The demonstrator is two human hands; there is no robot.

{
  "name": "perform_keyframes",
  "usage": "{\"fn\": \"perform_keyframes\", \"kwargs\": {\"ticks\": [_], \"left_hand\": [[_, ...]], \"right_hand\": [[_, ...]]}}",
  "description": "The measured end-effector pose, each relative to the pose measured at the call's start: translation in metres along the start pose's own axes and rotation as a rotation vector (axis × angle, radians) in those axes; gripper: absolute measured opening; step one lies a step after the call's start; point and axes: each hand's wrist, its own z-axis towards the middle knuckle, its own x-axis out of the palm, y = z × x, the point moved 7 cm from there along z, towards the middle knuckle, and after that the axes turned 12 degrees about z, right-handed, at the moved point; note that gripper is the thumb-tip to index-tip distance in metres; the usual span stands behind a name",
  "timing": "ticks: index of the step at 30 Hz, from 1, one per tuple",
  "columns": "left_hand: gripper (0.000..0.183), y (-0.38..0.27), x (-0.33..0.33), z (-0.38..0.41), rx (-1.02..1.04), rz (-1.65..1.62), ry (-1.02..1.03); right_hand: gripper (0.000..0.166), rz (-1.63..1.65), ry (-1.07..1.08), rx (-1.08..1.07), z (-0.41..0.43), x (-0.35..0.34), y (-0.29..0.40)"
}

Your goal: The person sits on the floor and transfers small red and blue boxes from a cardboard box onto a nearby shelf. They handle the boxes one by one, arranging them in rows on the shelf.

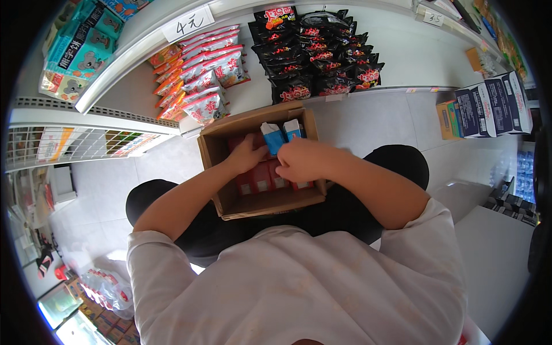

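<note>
An open cardboard box [269, 207] lies in front of my knees, tilted a little. Inside it are several red cartons [262, 183] in a row, and two blue-and-white cartons [273, 137] towards its far side. My left hand [248, 155] reaches into the box and touches the red cartons, its fingers beside the nearer blue one. Over the right half of the contents is my right hand [297, 159], fingers curled, next to the blue cartons. Its fingertips are partly hidden, so whether it grips a carton cannot be told.
Beyond the box, a white shelf [405, 64] holds black snack bags [323, 56] and silver-and-red bags [211, 73]. Teal packages [82, 47] stand on a shelf at upper left, above a wire rack [77, 144]. Dark cartons [493, 105] sit at right; plastic-wrapped goods [108, 289] lie at lower left.
</note>
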Motion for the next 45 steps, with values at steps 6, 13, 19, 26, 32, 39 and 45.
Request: {"fn": "perform_keyframes", "kwargs": {"ticks": [6, 13, 19, 26, 32, 39, 45], "left_hand": [[0.061, -0.016, 0.028, 0.01, -0.098, -0.616, 0.201], [0.049, -0.024, 0.032, 0.017, 0.042, -0.742, 0.312], [0.043, -0.021, 0.034, 0.029, 0.093, -0.632, 0.176], [0.035, -0.048, -0.022, -0.029, 0.236, 0.003, 0.139], [0.029, -0.092, -0.122, -0.118, 0.388, 0.211, -0.002], [0.021, -0.064, -0.228, -0.146, 0.54, 0.06, -0.817], [0.023, -0.048, -0.246, -0.152, 0.666, -0.072, -1.027]], "right_hand": [[0.038, -0.365, 0.051, 0.122, 0.011, 0.057, -0.029], [0.069, -0.46, 0.066, 0.197, 0.016, 0.076, -0.049], [0.07, -0.398, 0.092, 0.278, 0.031, 0.073, -0.059], [0.047, -0.434, 0.328, 0.255, 0.029, 0.068, -0.047], [0.045, -0.326, 0.405, 0.266, 0.019, 0.036, -0.019], [0.044, -0.2, 0.193, 0.062, 0.028, 0.022, -0.022], [0.03, 0.056, 0.069, -0.187, 0.022, -0.024, 0.051]]}}
